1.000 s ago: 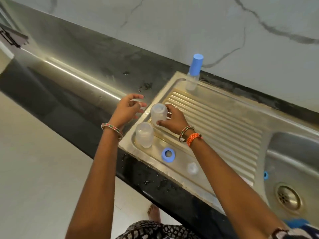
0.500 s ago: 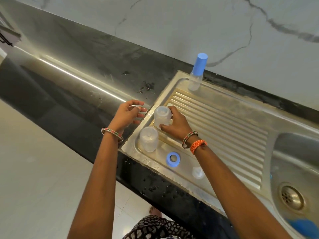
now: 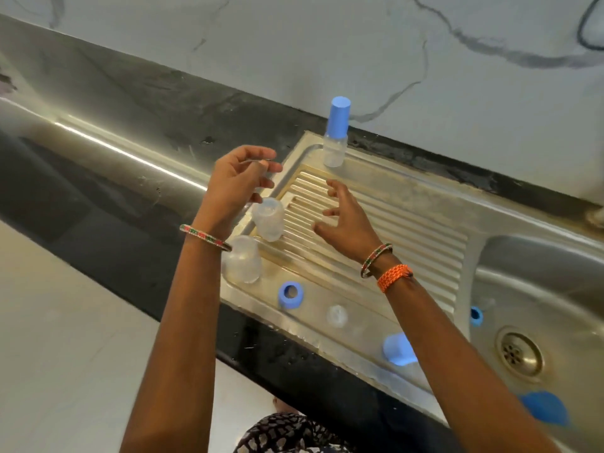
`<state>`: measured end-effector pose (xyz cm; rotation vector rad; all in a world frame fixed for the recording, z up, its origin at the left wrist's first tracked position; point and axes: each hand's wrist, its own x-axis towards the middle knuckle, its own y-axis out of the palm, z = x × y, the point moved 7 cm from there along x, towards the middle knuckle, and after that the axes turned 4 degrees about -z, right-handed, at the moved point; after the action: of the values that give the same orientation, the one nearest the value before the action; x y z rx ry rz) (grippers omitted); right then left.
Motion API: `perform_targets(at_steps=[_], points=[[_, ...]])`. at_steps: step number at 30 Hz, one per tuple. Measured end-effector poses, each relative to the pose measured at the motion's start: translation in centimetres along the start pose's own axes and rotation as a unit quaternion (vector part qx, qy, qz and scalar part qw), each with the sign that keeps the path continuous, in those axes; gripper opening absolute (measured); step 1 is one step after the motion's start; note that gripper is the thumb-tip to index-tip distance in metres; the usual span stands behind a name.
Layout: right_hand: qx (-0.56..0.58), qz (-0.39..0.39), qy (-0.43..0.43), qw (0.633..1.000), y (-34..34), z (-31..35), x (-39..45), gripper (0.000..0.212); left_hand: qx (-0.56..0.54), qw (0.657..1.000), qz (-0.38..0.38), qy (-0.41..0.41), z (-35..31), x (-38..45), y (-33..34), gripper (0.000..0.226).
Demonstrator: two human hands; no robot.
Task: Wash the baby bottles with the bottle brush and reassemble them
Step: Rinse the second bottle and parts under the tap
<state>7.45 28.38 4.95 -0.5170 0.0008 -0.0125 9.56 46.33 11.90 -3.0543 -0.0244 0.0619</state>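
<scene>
From the head camera, the left hand (image 3: 237, 181) pinches something small and clear above the drainboard's (image 3: 408, 220) left edge, the right hand (image 3: 346, 220) hovers released with fingers spread, two uncapped bottles (image 3: 268, 220) stand near its left corner, and a capped bottle (image 3: 335, 142) stands at its far corner.

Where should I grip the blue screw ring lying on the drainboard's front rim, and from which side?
Take the blue ring across its outer wall, coming straight down from above. It lies flat, hole up, on the flat rim of the drainboard, with bare steel around it. The clear nipple sits apart to its right, so a pinch across the wall looks unobstructed.
</scene>
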Motion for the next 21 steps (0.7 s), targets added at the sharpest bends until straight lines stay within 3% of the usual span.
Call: perform_targets(at_steps=[6, 12, 17, 21], points=[[-0.058, -0.08, -0.002, 0.995, -13.9, -5.4, -4.7, 0.048, -0.018, 0.991, 0.127, -0.043, 1.0, -3.6, 18.3, 0.025], [-0.136, -0.128, 0.135, 0.973, -26.4, -21.9, -10.7, 0.019, 0.021, 0.957, 0.258, -0.135, 6.5, -9.5, 35.9, 0.024], [-0.197, -0.03, 0.218, 0.955, -25.8, -32.8, -12.7, 0.027, 0.015, 0.948, 0.235, -0.214, 11.1, -10.5, 42.7, 0.022], [-0.26, 0.09, 0.22, 0.936, -21.9, -35.6, -12.4, 0.034, 0.029, 0.947, 0.207, -0.243, 13.6, -10.0, 44.9, 0.024]])
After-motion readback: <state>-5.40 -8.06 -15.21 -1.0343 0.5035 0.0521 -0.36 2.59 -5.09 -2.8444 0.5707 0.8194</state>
